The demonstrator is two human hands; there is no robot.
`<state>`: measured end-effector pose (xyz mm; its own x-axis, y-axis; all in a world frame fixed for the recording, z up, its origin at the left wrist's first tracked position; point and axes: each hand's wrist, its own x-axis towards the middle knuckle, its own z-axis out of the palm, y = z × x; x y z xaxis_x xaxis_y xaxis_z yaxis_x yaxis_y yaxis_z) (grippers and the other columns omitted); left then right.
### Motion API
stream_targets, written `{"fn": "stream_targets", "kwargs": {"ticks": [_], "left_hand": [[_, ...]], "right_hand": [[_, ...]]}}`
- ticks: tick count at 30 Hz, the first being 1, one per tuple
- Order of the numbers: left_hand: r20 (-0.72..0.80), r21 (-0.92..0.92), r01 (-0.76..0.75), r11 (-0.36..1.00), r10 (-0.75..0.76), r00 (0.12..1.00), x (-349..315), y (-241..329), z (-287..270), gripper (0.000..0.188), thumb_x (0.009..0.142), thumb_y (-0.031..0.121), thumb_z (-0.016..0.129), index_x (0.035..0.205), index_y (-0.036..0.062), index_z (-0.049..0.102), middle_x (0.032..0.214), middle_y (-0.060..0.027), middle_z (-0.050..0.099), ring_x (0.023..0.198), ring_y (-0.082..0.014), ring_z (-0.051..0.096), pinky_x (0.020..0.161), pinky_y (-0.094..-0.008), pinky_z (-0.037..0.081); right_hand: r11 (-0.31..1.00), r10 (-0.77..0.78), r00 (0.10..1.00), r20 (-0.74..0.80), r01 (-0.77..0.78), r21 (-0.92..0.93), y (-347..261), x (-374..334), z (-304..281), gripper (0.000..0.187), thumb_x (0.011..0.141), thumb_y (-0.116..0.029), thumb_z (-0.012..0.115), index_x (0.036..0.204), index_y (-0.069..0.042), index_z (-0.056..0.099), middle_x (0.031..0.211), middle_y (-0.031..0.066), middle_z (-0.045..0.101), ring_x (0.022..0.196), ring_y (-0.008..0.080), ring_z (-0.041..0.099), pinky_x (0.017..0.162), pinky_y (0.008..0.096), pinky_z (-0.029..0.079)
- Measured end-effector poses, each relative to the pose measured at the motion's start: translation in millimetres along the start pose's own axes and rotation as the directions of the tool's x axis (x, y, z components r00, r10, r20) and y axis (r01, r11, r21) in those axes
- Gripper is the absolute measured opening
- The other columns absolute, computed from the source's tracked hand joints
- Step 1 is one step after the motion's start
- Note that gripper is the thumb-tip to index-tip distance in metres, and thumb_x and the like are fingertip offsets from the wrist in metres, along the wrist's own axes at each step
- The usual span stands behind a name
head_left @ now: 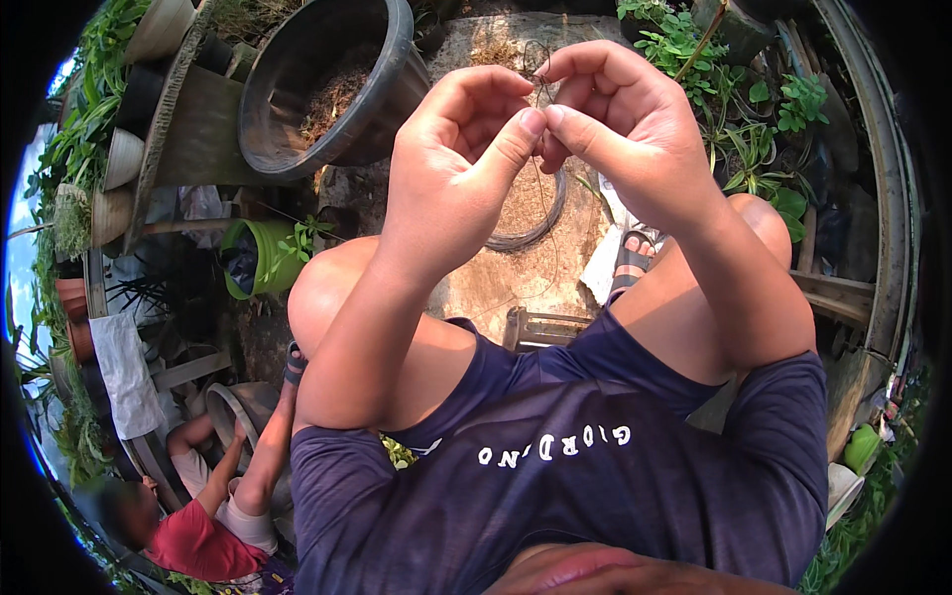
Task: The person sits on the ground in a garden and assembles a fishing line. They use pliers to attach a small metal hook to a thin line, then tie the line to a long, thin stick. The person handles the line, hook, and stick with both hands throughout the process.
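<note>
Both hands are raised in front of me over the ground, their fingertips nearly meeting. A thin dark wire (541, 91) runs between them, looped and twisted at the top. My left hand (451, 164) is closed, pinching the wire between thumb and fingers. Opposite it, my right hand (635, 134) is closed on the same wire, its thumb tip beside the left thumb. A loose strand hangs below the fingers. Beneath, a coil of dark wire (528, 238) lies on the ground, partly hidden by my hands. Exactly where the fingers grip is hard to make out.
A large black pot (397, 50) lies tilted at the far left, holding dry soil. A lime green pot (278, 263) stands nearer. Between my legs is a low wooden stool (550, 325). Leafy plants (759, 149) line the right. A person in a red shirt (203, 543) sits lower left.
</note>
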<state>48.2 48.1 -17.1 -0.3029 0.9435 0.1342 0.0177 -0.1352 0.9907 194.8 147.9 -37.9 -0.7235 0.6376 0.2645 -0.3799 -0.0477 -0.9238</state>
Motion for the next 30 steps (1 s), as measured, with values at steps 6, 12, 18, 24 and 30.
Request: {"fn": "stream_targets", "kwargs": {"ticks": [6,12,18,24,30], "left_hand": [[0.047,-0.023,0.019,1.000,-0.018,0.999,4.4,-3.1,7.0,0.027,0.096,0.003,0.062,0.121,-0.0014,0.052,0.096,-0.0071,0.067,0.090,-0.0096,0.065,0.082,-0.0240,0.052],[0.048,-0.010,0.030,0.999,-0.030,0.998,11.1,-16.5,14.4,0.026,0.097,0.004,0.062,0.121,0.0005,0.053,0.095,-0.0052,0.067,0.089,-0.0075,0.063,0.079,-0.0232,0.051],[0.055,0.182,0.023,0.983,-0.034,0.998,16.5,-30.1,16.1,0.020,0.097,0.013,0.064,0.112,0.0015,0.058,0.090,-0.0039,0.066,0.083,-0.0069,0.062,0.071,-0.0235,0.050],[0.317,0.138,0.579,0.804,-0.590,0.743,37.8,-27.8,7.2,0.047,0.104,0.047,0.046,0.114,0.0028,0.058,0.092,-0.0046,0.068,0.082,-0.0088,0.060,0.069,-0.0226,0.048],[0.210,-0.141,0.598,0.789,-0.567,0.797,58.9,-37.0,10.2,0.044,0.102,0.038,0.054,0.122,-0.0003,0.058,0.114,-0.0137,0.068,0.100,-0.0173,0.067,0.078,-0.0281,0.055]], "right_hand": [[0.996,0.050,0.998,0.028,-0.051,0.071,-9.3,-1.5,-9.6,0.027,0.096,-0.009,0.062,0.121,0.001,0.060,0.089,0.0048,0.064,0.079,0.0106,0.065,0.066,0.0254,0.058],[0.996,0.078,0.997,0.029,-0.076,-0.056,-8.0,1.2,-23.4,0.026,0.098,-0.012,0.057,0.121,0.001,0.061,0.094,0.0062,0.063,0.074,0.0114,0.066,0.065,0.0285,0.062],[0.982,0.026,1.000,-0.008,-0.027,-0.189,-4.4,4.7,-33.9,0.014,0.099,-0.006,0.059,0.109,0.004,0.061,0.092,0.0065,0.062,0.073,0.0119,0.065,0.067,0.0298,0.062],[0.945,-0.198,0.980,-0.021,0.185,-0.270,8.7,13.1,-49.6,0.009,0.098,0.003,0.057,0.105,0.006,0.060,0.092,0.0085,0.060,0.078,0.0143,0.066,0.068,0.0284,0.059],[0.915,-0.231,0.972,-0.052,0.199,-0.352,9.0,13.0,-58.8,0.011,0.091,0.013,0.060,0.101,0.008,0.062,0.093,0.0103,0.059,0.076,0.0137,0.067,0.065,0.0250,0.056]]}}
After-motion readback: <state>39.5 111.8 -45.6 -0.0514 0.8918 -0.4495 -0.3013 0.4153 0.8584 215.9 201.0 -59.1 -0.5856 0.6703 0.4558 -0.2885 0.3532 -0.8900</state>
